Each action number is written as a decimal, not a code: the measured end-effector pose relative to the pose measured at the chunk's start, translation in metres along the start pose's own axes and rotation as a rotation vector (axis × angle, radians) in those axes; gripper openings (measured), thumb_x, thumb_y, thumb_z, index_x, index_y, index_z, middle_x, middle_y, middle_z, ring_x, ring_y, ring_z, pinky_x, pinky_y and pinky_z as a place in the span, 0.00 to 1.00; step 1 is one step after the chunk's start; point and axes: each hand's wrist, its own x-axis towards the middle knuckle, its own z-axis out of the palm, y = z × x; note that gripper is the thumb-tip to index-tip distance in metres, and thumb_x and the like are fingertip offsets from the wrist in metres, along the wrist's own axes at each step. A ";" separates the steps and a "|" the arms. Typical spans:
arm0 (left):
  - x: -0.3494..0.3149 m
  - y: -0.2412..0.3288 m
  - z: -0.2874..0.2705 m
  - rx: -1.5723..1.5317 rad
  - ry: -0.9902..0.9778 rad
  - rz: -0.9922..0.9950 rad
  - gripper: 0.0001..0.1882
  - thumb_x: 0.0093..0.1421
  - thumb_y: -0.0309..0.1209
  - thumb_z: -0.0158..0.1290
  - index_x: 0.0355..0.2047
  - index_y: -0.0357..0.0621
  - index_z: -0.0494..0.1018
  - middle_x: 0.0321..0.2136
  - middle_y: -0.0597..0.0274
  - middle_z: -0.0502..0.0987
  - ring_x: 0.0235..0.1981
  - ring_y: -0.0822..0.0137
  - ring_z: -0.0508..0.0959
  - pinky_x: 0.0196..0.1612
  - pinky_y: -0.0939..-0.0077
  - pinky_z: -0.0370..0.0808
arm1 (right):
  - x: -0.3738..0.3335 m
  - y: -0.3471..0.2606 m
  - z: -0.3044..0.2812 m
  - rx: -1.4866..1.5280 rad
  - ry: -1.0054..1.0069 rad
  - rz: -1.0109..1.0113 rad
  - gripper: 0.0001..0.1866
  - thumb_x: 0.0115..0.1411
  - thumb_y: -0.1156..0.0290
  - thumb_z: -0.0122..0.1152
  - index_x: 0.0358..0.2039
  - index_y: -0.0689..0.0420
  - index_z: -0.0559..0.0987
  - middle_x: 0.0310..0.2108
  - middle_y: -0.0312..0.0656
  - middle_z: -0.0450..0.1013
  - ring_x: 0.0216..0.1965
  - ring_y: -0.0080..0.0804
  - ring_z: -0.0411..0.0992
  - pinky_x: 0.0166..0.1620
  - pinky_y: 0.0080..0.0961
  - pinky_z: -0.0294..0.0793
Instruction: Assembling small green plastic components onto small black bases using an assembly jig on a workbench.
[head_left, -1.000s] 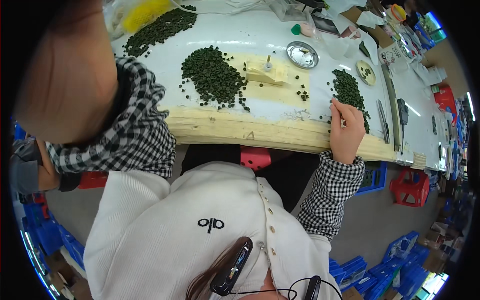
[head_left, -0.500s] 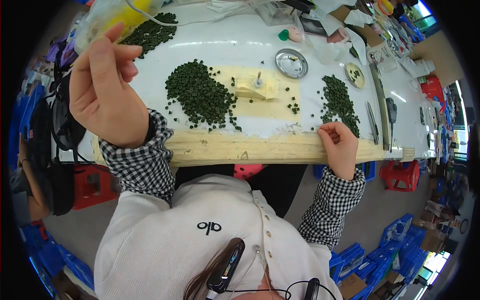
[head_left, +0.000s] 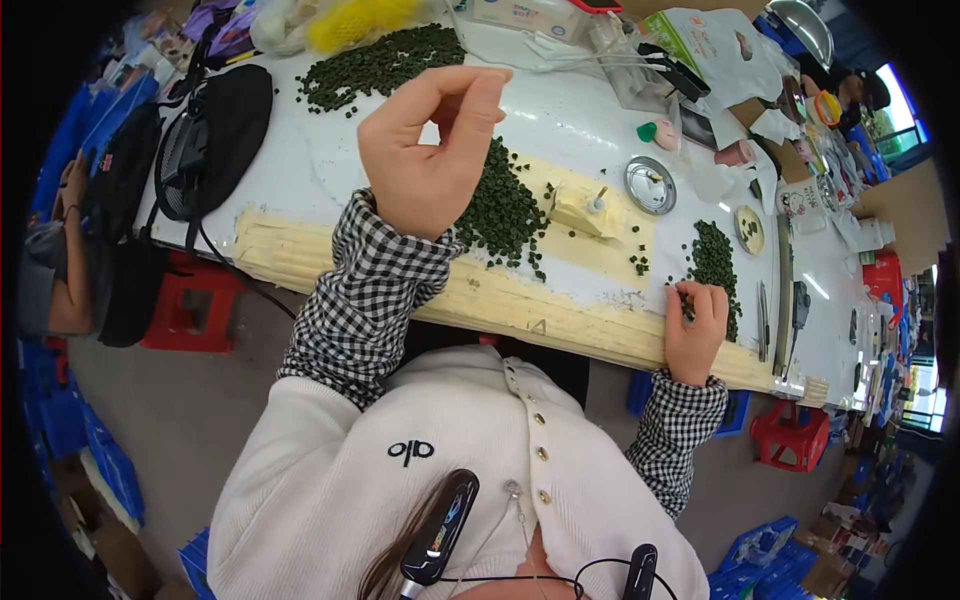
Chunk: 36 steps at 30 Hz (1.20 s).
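Note:
My left hand (head_left: 415, 180) is raised over the table at the near pile of small dark green pieces (head_left: 498, 210), its thumb and index finger pressed together at the tips. Whatever lies between those tips is too small to make out. Lower down at the table's front edge, my right hand (head_left: 700, 335) has thumb and fingertips closed beside the right pile of green pieces (head_left: 714, 262); its fingertips hide anything they hold. Between the two piles a pale yellow block (head_left: 580, 212) with an upright metal pin (head_left: 600, 197) sits on a yellow sheet (head_left: 630, 232), with several loose green pieces near it.
Behind the block are a round metal dish (head_left: 640, 200) and a small yellowish dish (head_left: 743, 240). Tweezers (head_left: 764, 320) and a black handheld device (head_left: 800, 305) lie at the right. A larger green pile (head_left: 385, 65) and a black bag (head_left: 240, 130) are at far left.
My left hand has brought its thumb and index finger together and now sits nearer the middle pile. The whole view has swung left. My right hand stays by the right pile, still closed.

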 end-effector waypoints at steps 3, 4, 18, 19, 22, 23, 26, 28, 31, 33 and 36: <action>-0.017 -0.019 -0.002 0.184 -0.144 0.013 0.06 0.62 0.26 0.56 0.35 0.35 0.79 0.24 0.65 0.80 0.23 0.80 0.73 0.25 0.85 0.67 | 0.000 0.002 0.003 0.014 0.017 -0.071 0.05 0.54 0.79 0.64 0.29 0.62 0.77 0.27 0.43 0.69 0.28 0.37 0.69 0.31 0.29 0.69; -0.018 -0.025 -0.002 0.252 -0.198 -0.016 0.06 0.61 0.25 0.57 0.35 0.35 0.79 0.23 0.64 0.79 0.22 0.80 0.72 0.24 0.84 0.67 | 0.000 0.001 0.003 0.019 0.011 -0.082 0.04 0.54 0.79 0.64 0.29 0.62 0.77 0.27 0.43 0.69 0.28 0.36 0.69 0.31 0.29 0.69; -0.017 -0.029 -0.008 0.275 -0.129 0.061 0.04 0.56 0.24 0.60 0.28 0.35 0.79 0.20 0.58 0.78 0.19 0.73 0.75 0.23 0.81 0.72 | -0.011 -0.004 0.005 0.037 0.057 -0.028 0.04 0.60 0.77 0.61 0.30 0.65 0.76 0.24 0.42 0.68 0.24 0.31 0.66 0.28 0.26 0.65; -0.017 -0.030 -0.007 0.273 -0.123 0.068 0.04 0.56 0.24 0.60 0.28 0.35 0.79 0.20 0.59 0.78 0.18 0.73 0.75 0.23 0.81 0.71 | -0.012 -0.003 0.005 0.038 0.073 -0.034 0.04 0.60 0.77 0.61 0.30 0.65 0.76 0.24 0.41 0.68 0.24 0.30 0.65 0.28 0.26 0.65; -0.019 -0.032 -0.006 0.260 -0.101 0.065 0.05 0.57 0.25 0.60 0.28 0.35 0.79 0.19 0.60 0.78 0.18 0.75 0.74 0.22 0.82 0.71 | -0.011 -0.003 0.004 0.039 0.076 -0.002 0.04 0.60 0.77 0.61 0.30 0.65 0.77 0.24 0.41 0.69 0.24 0.29 0.65 0.28 0.26 0.65; -0.018 -0.034 -0.005 0.250 -0.083 0.063 0.05 0.57 0.25 0.60 0.28 0.35 0.79 0.19 0.61 0.78 0.18 0.76 0.74 0.22 0.82 0.70 | -0.010 0.000 0.006 0.046 0.082 0.001 0.04 0.60 0.76 0.61 0.30 0.64 0.77 0.24 0.41 0.70 0.24 0.29 0.65 0.28 0.25 0.66; -0.021 -0.042 -0.005 0.214 -0.096 -0.046 0.07 0.58 0.27 0.59 0.29 0.34 0.79 0.18 0.64 0.77 0.18 0.78 0.73 0.22 0.84 0.70 | -0.010 0.000 0.010 0.044 0.082 0.006 0.05 0.60 0.75 0.61 0.31 0.64 0.78 0.25 0.41 0.71 0.24 0.28 0.66 0.28 0.25 0.66; -0.020 -0.040 -0.014 0.240 -0.209 0.003 0.09 0.59 0.30 0.59 0.31 0.34 0.80 0.19 0.65 0.78 0.19 0.79 0.74 0.23 0.84 0.70 | -0.012 0.005 0.013 0.030 0.087 -0.019 0.05 0.60 0.74 0.61 0.31 0.63 0.79 0.25 0.40 0.73 0.24 0.27 0.67 0.29 0.24 0.67; -0.005 -0.013 -0.037 0.280 -0.385 0.014 0.11 0.58 0.35 0.59 0.31 0.39 0.80 0.24 0.59 0.81 0.24 0.72 0.80 0.26 0.79 0.75 | -0.014 0.005 0.003 -0.002 0.107 -0.019 0.06 0.61 0.74 0.62 0.31 0.63 0.79 0.26 0.39 0.75 0.24 0.26 0.68 0.29 0.23 0.68; 0.013 0.021 -0.066 0.270 -0.545 -0.006 0.11 0.60 0.33 0.59 0.36 0.37 0.79 0.27 0.59 0.81 0.26 0.77 0.78 0.26 0.84 0.73 | -0.016 0.009 0.004 0.007 0.099 -0.009 0.07 0.61 0.73 0.62 0.32 0.64 0.79 0.26 0.40 0.75 0.25 0.26 0.69 0.30 0.23 0.69; 0.049 0.067 -0.115 0.205 -0.728 0.075 0.13 0.62 0.31 0.57 0.43 0.35 0.77 0.34 0.55 0.81 0.28 0.85 0.74 0.25 0.90 0.70 | -0.015 0.007 0.009 0.028 0.088 -0.008 0.07 0.61 0.72 0.63 0.32 0.64 0.79 0.26 0.40 0.75 0.25 0.26 0.69 0.31 0.22 0.70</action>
